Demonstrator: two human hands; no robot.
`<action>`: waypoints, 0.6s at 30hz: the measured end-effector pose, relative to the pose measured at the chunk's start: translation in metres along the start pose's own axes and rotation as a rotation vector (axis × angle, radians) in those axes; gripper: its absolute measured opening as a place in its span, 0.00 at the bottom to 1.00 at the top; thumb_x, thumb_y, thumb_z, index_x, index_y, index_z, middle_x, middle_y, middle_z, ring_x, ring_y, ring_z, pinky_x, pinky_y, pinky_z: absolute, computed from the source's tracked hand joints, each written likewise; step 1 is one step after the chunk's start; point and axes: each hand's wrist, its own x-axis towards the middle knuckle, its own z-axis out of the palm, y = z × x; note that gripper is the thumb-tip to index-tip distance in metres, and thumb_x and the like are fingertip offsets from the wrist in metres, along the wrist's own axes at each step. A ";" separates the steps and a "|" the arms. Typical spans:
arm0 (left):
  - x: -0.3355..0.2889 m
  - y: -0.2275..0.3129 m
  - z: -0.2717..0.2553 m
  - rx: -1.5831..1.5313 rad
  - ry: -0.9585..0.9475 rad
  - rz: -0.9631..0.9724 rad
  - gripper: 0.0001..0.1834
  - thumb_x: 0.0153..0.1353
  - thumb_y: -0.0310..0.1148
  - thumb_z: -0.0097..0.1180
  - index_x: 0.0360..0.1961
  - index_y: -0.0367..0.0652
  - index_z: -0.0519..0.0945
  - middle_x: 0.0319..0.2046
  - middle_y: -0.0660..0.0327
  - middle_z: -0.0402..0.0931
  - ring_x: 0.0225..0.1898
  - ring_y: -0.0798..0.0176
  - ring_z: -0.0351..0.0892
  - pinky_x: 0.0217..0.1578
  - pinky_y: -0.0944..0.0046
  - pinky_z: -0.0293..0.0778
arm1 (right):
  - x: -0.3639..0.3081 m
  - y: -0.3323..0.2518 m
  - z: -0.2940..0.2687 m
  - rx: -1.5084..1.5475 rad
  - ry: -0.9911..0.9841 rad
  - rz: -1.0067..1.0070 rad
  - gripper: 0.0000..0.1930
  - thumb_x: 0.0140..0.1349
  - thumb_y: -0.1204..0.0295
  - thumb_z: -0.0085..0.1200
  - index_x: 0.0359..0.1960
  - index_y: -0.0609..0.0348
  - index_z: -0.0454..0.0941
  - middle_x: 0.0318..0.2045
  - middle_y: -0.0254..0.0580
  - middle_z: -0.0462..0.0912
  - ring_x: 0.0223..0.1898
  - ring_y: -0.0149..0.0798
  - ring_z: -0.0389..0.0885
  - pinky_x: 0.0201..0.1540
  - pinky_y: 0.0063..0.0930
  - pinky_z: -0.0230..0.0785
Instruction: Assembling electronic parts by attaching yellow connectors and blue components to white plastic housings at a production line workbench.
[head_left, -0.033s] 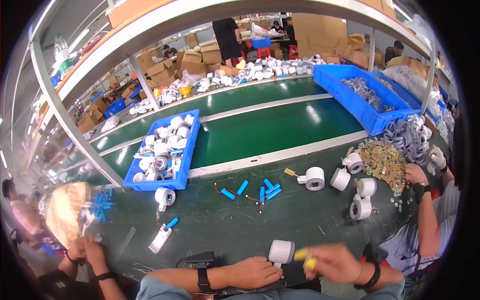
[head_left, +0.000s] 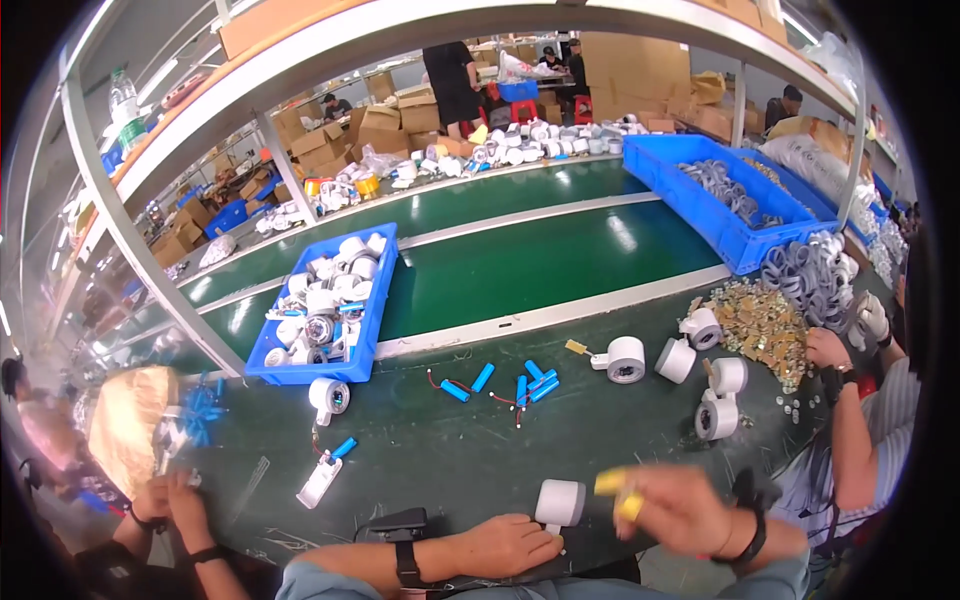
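Close to the front edge of the table lies a white cylindrical housing point(head_left: 559, 503) with a short stem at its lower end. My left hand point(head_left: 507, 546) rests palm down, its curled fingertips closed on that stem. To the right of the housing, apart from it, my right hand point(head_left: 682, 510) is raised and smeared by motion. Bright yellow pieces point(head_left: 610, 482) show at its thumb and fingertips; whether these are finger covers or something held I cannot make out. Beyond my hands lie blue cylindrical batteries point(head_left: 542, 384) with thin wires, and another white housing point(head_left: 620, 360) with a small board attached.
A blue crate point(head_left: 384, 300) full of white housings stands at the left, a bigger blue crate point(head_left: 745, 262) of grey rings at the right. Small circuit boards point(head_left: 760, 325) are heaped beside a co-worker's hand point(head_left: 828, 348). Another co-worker's hands point(head_left: 170, 497) work at the left. A metal frame point(head_left: 150, 260) crosses overhead.
My right hand has shifted slightly, its yellow-tipped fingers rising and moving a little away from the housing. My left hand keeps its place on the stem.
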 end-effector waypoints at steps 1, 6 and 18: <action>-0.007 0.003 0.003 -0.048 0.008 -0.118 0.11 0.59 0.31 0.54 0.43 0.41 0.77 0.28 0.65 0.74 0.28 0.66 0.76 0.31 0.67 0.68 | 0.020 -0.019 -0.008 -0.245 0.071 -0.270 0.07 0.69 0.76 0.45 0.38 0.64 0.77 0.24 0.35 0.81 0.26 0.31 0.78 0.35 0.26 0.68; -0.011 0.002 0.010 -0.063 0.118 -0.157 0.13 0.58 0.31 0.57 0.45 0.43 0.76 0.28 0.64 0.76 0.30 0.63 0.77 0.31 0.63 0.69 | 0.144 -0.112 -0.034 -0.599 0.654 -0.901 0.16 0.62 0.86 0.46 0.49 0.62 0.78 0.23 0.39 0.80 0.21 0.31 0.76 0.25 0.23 0.68; -0.033 -0.038 0.068 -0.717 -0.055 -0.499 0.13 0.66 0.36 0.48 0.50 0.50 0.75 0.37 0.55 0.81 0.41 0.52 0.81 0.42 0.58 0.76 | 0.445 -0.338 -0.004 -1.265 1.184 -1.219 0.12 0.64 0.69 0.49 0.33 0.56 0.86 0.36 0.54 0.84 0.38 0.56 0.82 0.42 0.44 0.75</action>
